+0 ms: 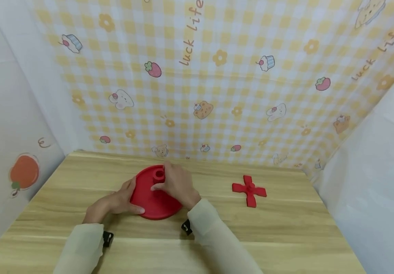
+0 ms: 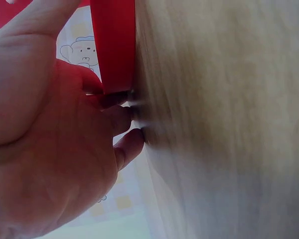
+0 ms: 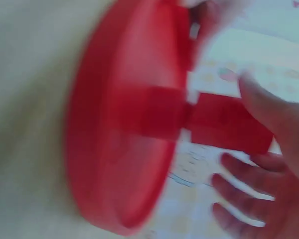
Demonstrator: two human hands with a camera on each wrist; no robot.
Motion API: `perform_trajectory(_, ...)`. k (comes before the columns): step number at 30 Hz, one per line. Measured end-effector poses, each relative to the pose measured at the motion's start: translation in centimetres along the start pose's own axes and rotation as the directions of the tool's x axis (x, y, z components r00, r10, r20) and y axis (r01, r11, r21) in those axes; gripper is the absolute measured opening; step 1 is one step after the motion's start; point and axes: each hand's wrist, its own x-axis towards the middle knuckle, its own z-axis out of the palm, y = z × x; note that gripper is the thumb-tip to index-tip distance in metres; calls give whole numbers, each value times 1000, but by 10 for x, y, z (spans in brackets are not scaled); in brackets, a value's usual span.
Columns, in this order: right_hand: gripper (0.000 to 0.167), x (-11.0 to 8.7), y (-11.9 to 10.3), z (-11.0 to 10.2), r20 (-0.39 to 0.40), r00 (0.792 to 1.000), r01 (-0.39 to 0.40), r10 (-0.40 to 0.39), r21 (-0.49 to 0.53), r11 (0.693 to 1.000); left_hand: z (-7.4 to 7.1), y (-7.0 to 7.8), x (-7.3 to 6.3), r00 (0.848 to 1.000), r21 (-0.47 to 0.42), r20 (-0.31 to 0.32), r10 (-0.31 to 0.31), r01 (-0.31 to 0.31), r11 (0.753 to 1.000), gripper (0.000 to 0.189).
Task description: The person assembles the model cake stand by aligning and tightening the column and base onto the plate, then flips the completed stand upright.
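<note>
A red round tray-like base with a raised rim lies on the wooden table. My left hand grips its left side, thumb over the rim; in the left wrist view the fingers curl at the edge of the base. Over the base, my right hand pinches a red hollow tube between thumb and index finger. From the right wrist, that tube stands end to end with a short red post rising from the base; the other fingers are spread below.
A red four-armed cross piece with a small central knob lies right of the base. Behind the wooden table hangs a yellow checked cloth. White cloth closes off both sides.
</note>
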Motion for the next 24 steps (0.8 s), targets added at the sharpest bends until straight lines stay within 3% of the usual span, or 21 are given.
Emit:
perform_trajectory(4,73,4,6,-13,111,990,74,-87,112,991,-2,1,0,1000,-12,1,-18,18,1000,128)
perform_trajectory(9,60,8,12,-16,153,975,121,-163,254,960,-3,0,-1,1000,-14,11,-28,28,1000,129)
perform_trajectory(17,54,11,11,-13,100,983,138,-153,146,980,-4,0,2,1000,0,5,7,-7,1000,128)
perform_trajectory(24,42,9,7,-6,37,998,56,-60,105,993,-3,1,2,1000,-1,11,-10,10,1000,129)
